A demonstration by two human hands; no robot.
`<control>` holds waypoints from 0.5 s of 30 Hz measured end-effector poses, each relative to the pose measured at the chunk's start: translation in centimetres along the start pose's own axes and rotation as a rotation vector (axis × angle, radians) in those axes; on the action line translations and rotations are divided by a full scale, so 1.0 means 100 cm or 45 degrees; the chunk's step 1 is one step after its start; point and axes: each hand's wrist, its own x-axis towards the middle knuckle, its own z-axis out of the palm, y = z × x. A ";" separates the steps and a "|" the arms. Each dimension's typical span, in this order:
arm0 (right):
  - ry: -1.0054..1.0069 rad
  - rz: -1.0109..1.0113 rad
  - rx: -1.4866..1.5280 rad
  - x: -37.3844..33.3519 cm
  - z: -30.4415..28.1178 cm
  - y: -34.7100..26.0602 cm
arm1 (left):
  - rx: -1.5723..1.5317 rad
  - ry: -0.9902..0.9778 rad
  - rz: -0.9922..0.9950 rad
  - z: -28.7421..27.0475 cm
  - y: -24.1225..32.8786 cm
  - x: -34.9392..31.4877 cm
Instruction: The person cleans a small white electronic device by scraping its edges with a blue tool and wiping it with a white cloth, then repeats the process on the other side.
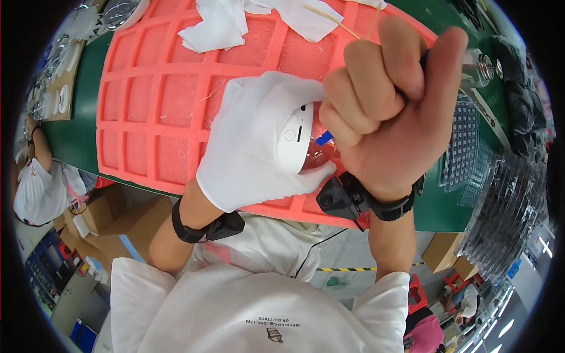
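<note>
My left hand (253, 141), in a white glove, grips a rounded white device (291, 139) with a small round button and a dark slot on its side. A clear, shiny dome-like part (319, 154) sits at the device's right end. My right hand (388, 106) is bare and closed in a fist just right of the device. A slim blue tool (324, 138) pokes out of the fist toward the clear part; a darker blue bit shows by the thumb. The fist hides most of it, so its kind and any contact with the device cannot be seen.
Beneath my hands lies a red foam tray (141, 112) with square compartments, on a green table (82, 136). White cloths (218, 23) and thin wooden sticks (331, 21) rest at its far side. Clear plastic trays (462, 144) stand right; cardboard boxes (132, 223) and a co-worker (44, 182) are left.
</note>
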 end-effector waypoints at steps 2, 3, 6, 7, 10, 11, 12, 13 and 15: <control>0.039 -0.011 -0.001 0.002 0.004 -0.001 | 0.004 0.028 0.008 0.003 -0.001 0.001; 0.061 -0.017 0.000 0.003 0.006 -0.002 | 0.010 0.057 0.018 0.004 -0.001 0.002; 0.124 -0.023 -0.001 0.004 0.006 0.001 | 0.005 0.048 0.032 0.003 -0.003 0.001; 0.145 -0.025 0.001 0.005 0.006 0.003 | 0.003 0.045 0.024 0.000 -0.001 0.001; 0.202 -0.032 0.010 0.006 0.007 0.007 | 0.035 -0.013 0.030 -0.006 0.002 0.003; 0.219 -0.034 0.015 0.007 0.008 0.009 | 0.026 -0.014 0.031 -0.006 0.001 0.002; 0.234 -0.037 0.020 0.008 0.008 0.011 | 0.018 -0.013 0.032 -0.007 0.001 0.001; 0.255 -0.042 0.016 0.007 0.009 0.010 | 0.013 -0.016 0.030 -0.007 0.001 0.002; 0.293 -0.052 0.008 0.007 0.012 0.009 | -0.020 -0.011 0.065 -0.007 0.001 0.004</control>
